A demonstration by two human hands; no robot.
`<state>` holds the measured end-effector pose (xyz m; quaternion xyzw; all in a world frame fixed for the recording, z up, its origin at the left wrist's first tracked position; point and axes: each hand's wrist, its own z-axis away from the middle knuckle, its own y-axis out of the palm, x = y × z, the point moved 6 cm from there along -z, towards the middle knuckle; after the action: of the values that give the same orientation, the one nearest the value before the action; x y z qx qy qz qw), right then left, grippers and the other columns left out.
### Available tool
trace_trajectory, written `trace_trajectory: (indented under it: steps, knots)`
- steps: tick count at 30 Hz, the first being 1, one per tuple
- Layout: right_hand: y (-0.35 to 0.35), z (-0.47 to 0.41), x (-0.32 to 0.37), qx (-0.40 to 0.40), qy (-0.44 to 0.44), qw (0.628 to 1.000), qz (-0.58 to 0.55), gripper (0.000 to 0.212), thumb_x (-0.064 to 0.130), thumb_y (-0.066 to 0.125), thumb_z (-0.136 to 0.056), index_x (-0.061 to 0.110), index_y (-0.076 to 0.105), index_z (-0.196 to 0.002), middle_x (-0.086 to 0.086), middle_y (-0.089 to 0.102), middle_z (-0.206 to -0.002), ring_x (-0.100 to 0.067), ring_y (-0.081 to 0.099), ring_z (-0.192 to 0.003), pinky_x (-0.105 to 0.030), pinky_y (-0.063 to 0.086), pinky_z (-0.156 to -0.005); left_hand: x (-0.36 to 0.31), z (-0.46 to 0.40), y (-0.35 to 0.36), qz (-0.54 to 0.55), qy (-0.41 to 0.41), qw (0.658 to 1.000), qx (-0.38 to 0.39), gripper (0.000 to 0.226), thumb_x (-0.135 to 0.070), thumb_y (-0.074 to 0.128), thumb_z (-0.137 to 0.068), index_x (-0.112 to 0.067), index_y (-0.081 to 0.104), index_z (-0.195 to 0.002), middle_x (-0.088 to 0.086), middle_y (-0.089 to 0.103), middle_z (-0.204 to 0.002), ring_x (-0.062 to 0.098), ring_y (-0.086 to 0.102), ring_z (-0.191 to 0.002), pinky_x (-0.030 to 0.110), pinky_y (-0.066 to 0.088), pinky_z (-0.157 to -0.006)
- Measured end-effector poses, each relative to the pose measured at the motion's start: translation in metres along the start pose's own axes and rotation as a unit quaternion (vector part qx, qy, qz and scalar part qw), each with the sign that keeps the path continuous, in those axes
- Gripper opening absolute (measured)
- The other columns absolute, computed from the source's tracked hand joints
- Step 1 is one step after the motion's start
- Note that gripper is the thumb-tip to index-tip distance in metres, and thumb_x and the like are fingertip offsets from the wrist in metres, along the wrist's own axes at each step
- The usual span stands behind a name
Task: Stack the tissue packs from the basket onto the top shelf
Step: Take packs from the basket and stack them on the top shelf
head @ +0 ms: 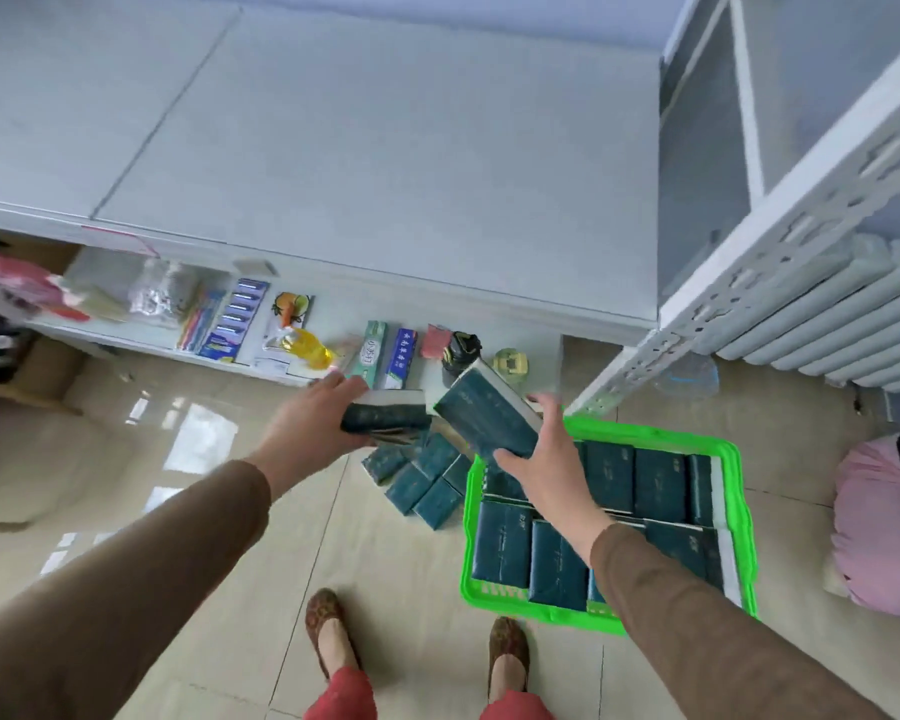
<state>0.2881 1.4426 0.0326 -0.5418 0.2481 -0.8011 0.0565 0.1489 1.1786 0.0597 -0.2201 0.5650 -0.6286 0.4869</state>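
While standing over a tiled floor, a person lifts one dark green tissue pack in each hand below the bare white top shelf (375,148).
The left hand (315,415) curls round a tissue pack (385,415); loose packs (417,478) lie on the floor between the hands; the right hand (541,459), fingers spread, grips a tilted pack (484,413) above the green basket (733,517), which holds more packs (557,561).

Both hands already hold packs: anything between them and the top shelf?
Nothing visible. The left hand and right hand each hold a tissue pack below the top shelf; its near surface looks bare.
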Motion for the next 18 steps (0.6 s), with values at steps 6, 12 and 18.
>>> trace_trajectory:
  steps: [6, 12, 18]
  knots:
    - [0.12, -0.018, 0.166, 0.01, -0.06, 0.995, -0.083, 0.06, 0.032, 0.081, -0.069, 0.035, 0.048, -0.119, 0.013, 0.06, -0.106, 0.001, 0.059, -0.097, -0.017, 0.046, -0.086, 0.165, 0.054, -0.129, 0.068, -0.064, 0.99, -0.107, 0.061, -0.044, 0.083, -0.067, -0.028, 0.055, -0.12, -0.003, 0.058, -0.107, 0.024, 0.059, -0.095, 0.035, 0.048, -0.074]
    - [0.229, -0.043, 0.313, 0.033, -0.113, 0.983, -0.141, 0.038, 0.041, 0.077, -0.078, 0.049, 0.055, -0.108, 0.017, 0.062, -0.113, 0.004, 0.059, -0.099, -0.015, 0.051, -0.064, 0.309, 0.083, -0.241, 0.116, -0.104, 0.975, -0.158, 0.054, -0.039, 0.083, -0.069, -0.027, 0.052, -0.111, -0.005, 0.061, -0.097, 0.02, 0.059, -0.083, 0.036, 0.048, -0.07]
    - [0.313, -0.096, 0.418, 0.049, -0.145, 0.976, -0.153, 0.042, 0.034, 0.077, -0.082, 0.042, 0.053, -0.116, 0.011, 0.067, -0.108, -0.006, 0.066, -0.096, -0.028, 0.056, -0.081, 0.43, 0.068, -0.319, 0.108, -0.106, 0.97, -0.192, 0.047, -0.037, 0.083, -0.072, -0.024, 0.057, -0.11, -0.004, 0.055, -0.101, 0.017, 0.056, -0.088, 0.032, 0.047, -0.069]
